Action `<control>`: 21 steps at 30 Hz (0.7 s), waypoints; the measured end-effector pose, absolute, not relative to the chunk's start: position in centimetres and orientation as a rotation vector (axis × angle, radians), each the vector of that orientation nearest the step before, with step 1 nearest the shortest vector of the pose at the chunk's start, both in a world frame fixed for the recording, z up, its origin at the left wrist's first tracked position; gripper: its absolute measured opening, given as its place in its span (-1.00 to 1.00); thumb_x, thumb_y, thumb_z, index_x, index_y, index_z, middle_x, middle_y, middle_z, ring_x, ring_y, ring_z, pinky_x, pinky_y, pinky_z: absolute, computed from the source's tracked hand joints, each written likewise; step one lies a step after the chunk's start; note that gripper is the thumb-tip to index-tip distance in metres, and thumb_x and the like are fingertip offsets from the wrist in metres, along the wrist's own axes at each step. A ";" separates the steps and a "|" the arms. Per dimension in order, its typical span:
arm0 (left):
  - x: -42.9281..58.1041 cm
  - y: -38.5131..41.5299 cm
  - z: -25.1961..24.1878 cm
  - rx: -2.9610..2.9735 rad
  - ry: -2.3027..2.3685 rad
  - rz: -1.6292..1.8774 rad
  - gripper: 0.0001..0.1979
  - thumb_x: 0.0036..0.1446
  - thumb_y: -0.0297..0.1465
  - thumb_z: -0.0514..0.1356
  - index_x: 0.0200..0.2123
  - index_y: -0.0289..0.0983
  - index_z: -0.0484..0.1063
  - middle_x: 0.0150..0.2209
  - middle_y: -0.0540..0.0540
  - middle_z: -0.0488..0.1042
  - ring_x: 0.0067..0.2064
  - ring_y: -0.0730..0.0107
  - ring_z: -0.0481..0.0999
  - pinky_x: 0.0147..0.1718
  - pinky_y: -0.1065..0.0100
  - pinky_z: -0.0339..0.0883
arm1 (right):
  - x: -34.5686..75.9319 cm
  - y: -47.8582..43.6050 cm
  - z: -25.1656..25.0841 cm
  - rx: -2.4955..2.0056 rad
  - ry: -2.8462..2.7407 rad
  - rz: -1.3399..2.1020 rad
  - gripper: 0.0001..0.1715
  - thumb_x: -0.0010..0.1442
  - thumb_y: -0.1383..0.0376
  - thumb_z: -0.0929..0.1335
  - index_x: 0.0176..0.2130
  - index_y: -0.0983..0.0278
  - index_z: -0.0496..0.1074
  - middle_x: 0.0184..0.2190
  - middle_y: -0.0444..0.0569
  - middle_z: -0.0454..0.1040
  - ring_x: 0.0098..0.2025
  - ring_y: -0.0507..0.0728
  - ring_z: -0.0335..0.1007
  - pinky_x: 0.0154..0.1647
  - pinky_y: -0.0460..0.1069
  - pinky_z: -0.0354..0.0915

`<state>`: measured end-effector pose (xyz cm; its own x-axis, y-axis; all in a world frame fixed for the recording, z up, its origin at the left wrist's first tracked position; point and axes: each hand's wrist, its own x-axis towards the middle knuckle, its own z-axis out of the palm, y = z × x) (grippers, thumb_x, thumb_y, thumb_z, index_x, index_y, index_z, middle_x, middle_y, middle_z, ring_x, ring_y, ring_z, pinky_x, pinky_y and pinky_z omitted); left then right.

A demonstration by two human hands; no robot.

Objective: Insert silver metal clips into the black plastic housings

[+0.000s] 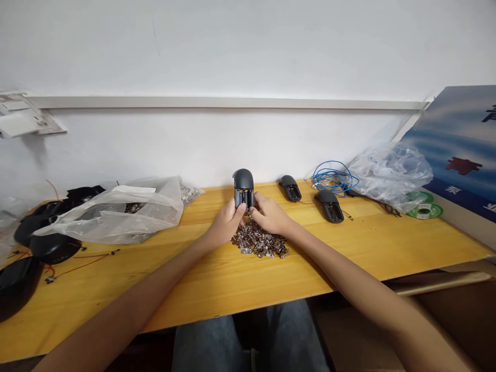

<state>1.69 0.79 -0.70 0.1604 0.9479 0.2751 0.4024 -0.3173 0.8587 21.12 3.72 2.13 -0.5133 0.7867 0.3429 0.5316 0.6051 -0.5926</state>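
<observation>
A black rounded housing [243, 181] with an open battery compartment is held upright above the table. My left hand [227, 223] grips its lower left side, thumb across the compartment's bottom edge. At the lower right corner, my right hand [271, 214] is closed on the same housing, thumb against its edge. Whether those fingers also pinch a small part is hidden. Just below both hands lies a heap of small shiny metal battery contacts [261, 243]. Two similar black housings, one nearer the wall [290, 188] and one farther right [328, 205], rest with their compartments facing up.
A translucent plastic bag [163, 209] with metal pieces lies left, beside several black shells [56, 248] with red wires. Toward the right are a blue cable coil [335, 177], a clear bag [391, 170], a green spool [425, 210] and a blue board [461, 139]. A wall stands behind.
</observation>
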 end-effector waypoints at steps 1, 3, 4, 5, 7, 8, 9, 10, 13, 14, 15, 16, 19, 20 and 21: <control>1.7 0.8 -0.8 1.810 1.281 1.118 -0.55 0.43 0.09 0.00 -0.09 -0.18 0.33 -0.46 -0.01 0.51 -0.40 0.20 0.56 -0.33 0.23 0.34 | 21.1 3.7 2.2 -1.022 -2.235 0.578 -0.89 0.31 0.19 0.24 -0.22 0.17 0.18 -0.35 -0.02 0.47 -0.34 0.21 0.34 -0.33 0.06 0.16; 1.6 0.8 -0.8 1.792 1.274 1.135 -0.51 0.42 0.13 -0.01 -0.09 -0.18 0.33 -0.47 -0.01 0.52 -0.40 0.21 0.56 -0.34 0.24 0.34 | 21.0 3.6 2.2 -0.991 -2.222 0.615 -0.89 0.31 0.19 0.24 -0.21 0.17 0.19 -0.33 -0.02 0.49 -0.32 0.21 0.36 -0.31 0.05 0.19; 1.6 0.8 -0.9 1.782 1.273 1.147 -0.49 0.41 0.15 -0.02 -0.10 -0.18 0.34 -0.47 -0.02 0.52 -0.40 0.21 0.55 -0.34 0.24 0.33 | 20.9 3.5 2.2 -0.980 -2.216 0.632 -0.89 0.32 0.19 0.24 -0.20 0.17 0.19 -0.32 -0.02 0.50 -0.31 0.20 0.38 -0.29 0.06 0.21; 1.6 0.8 -0.9 1.770 1.276 1.160 -0.47 0.40 0.17 -0.02 -0.12 -0.18 0.35 -0.48 -0.02 0.52 -0.41 0.21 0.55 -0.35 0.23 0.32 | 20.9 3.5 2.2 -0.975 -2.209 0.644 -0.88 0.32 0.19 0.25 -0.20 0.17 0.19 -0.31 -0.02 0.51 -0.31 0.21 0.39 -0.28 0.06 0.23; 1.6 0.8 -0.9 1.747 1.289 1.185 -0.44 0.38 0.20 -0.03 -0.17 -0.18 0.36 -0.49 -0.02 0.52 -0.43 0.21 0.54 -0.35 0.23 0.31 | 20.7 3.4 2.2 -0.983 -2.199 0.654 -0.87 0.32 0.19 0.26 -0.21 0.16 0.18 -0.30 -0.01 0.53 -0.30 0.21 0.40 -0.27 0.07 0.25; 1.6 0.8 -0.8 1.739 1.297 1.192 -0.42 0.38 0.22 -0.04 -0.19 -0.18 0.36 -0.51 -0.03 0.51 -0.44 0.22 0.54 -0.35 0.23 0.31 | 20.6 3.3 2.3 -0.990 -2.196 0.655 -0.87 0.32 0.19 0.26 -0.21 0.16 0.17 -0.30 0.00 0.53 -0.30 0.22 0.41 -0.27 0.07 0.25; 1.6 0.8 -0.8 1.732 1.306 1.198 -0.41 0.38 0.22 -0.05 -0.22 -0.18 0.36 -0.52 -0.03 0.50 -0.45 0.22 0.53 -0.35 0.23 0.31 | 20.5 3.3 2.3 -0.994 -2.196 0.654 -0.87 0.32 0.20 0.26 -0.21 0.16 0.17 -0.29 0.00 0.54 -0.29 0.22 0.42 -0.27 0.08 0.26; 1.6 0.8 -0.8 1.725 1.312 1.204 -0.40 0.38 0.22 -0.06 -0.25 -0.18 0.36 -0.53 -0.03 0.50 -0.45 0.23 0.52 -0.35 0.23 0.31 | 20.5 3.2 2.3 -0.995 -2.196 0.653 -0.87 0.32 0.20 0.26 -0.21 0.16 0.17 -0.29 0.01 0.54 -0.29 0.23 0.42 -0.27 0.08 0.26; 1.6 0.8 -0.6 1.707 1.310 1.224 -0.39 0.40 0.21 -0.09 -0.29 -0.19 0.35 -0.54 -0.01 0.48 -0.47 0.27 0.51 -0.36 0.26 0.31 | 20.3 3.0 2.4 -0.992 -2.200 0.650 -0.88 0.32 0.20 0.27 -0.20 0.16 0.18 -0.28 0.01 0.55 -0.27 0.24 0.44 -0.27 0.08 0.27; 1.6 0.7 -0.6 1.701 1.306 1.228 -0.40 0.40 0.20 -0.08 -0.30 -0.19 0.35 -0.54 -0.01 0.48 -0.47 0.28 0.51 -0.36 0.27 0.31 | 20.3 3.0 2.4 -0.994 -2.200 0.653 -0.87 0.32 0.20 0.27 -0.19 0.17 0.19 -0.27 0.02 0.55 -0.27 0.24 0.44 -0.27 0.08 0.28; 1.7 0.7 -0.6 1.697 1.303 1.231 -0.40 0.41 0.19 -0.08 -0.29 -0.20 0.35 -0.54 -0.01 0.48 -0.47 0.29 0.51 -0.37 0.28 0.31 | 20.3 3.0 2.4 -0.998 -2.198 0.658 -0.87 0.32 0.19 0.27 -0.19 0.17 0.20 -0.26 0.02 0.55 -0.26 0.24 0.45 -0.26 0.08 0.29; 1.7 0.7 -0.6 1.693 1.302 1.234 -0.41 0.42 0.18 -0.08 -0.29 -0.20 0.35 -0.53 0.00 0.48 -0.47 0.30 0.51 -0.37 0.29 0.32 | 20.3 3.0 2.4 -1.004 -2.196 0.661 -0.87 0.31 0.19 0.27 -0.18 0.18 0.20 -0.25 0.02 0.55 -0.26 0.24 0.45 -0.25 0.08 0.30; 1.7 0.8 -0.7 1.682 1.302 1.253 -0.44 0.43 0.15 -0.07 -0.28 -0.21 0.36 -0.52 0.00 0.48 -0.47 0.32 0.50 -0.38 0.31 0.33 | 20.1 3.0 2.4 -1.029 -2.184 0.669 -0.85 0.30 0.19 0.28 -0.17 0.18 0.22 -0.26 0.00 0.55 -0.29 0.22 0.44 -0.26 0.07 0.29; 1.7 0.8 -0.7 1.680 1.299 1.259 -0.44 0.43 0.14 -0.07 -0.27 -0.21 0.36 -0.51 0.01 0.48 -0.47 0.33 0.50 -0.38 0.31 0.33 | 20.0 3.0 2.4 -1.037 -2.179 0.671 -0.85 0.29 0.19 0.28 -0.17 0.18 0.23 -0.27 0.00 0.55 -0.30 0.21 0.44 -0.27 0.06 0.28; 1.8 0.8 -0.7 1.677 1.296 1.265 -0.45 0.43 0.14 -0.06 -0.27 -0.21 0.36 -0.51 0.01 0.47 -0.48 0.33 0.50 -0.39 0.32 0.33 | 20.0 3.0 2.4 -1.046 -2.174 0.670 -0.85 0.29 0.19 0.28 -0.17 0.19 0.23 -0.29 -0.01 0.55 -0.31 0.21 0.43 -0.29 0.05 0.27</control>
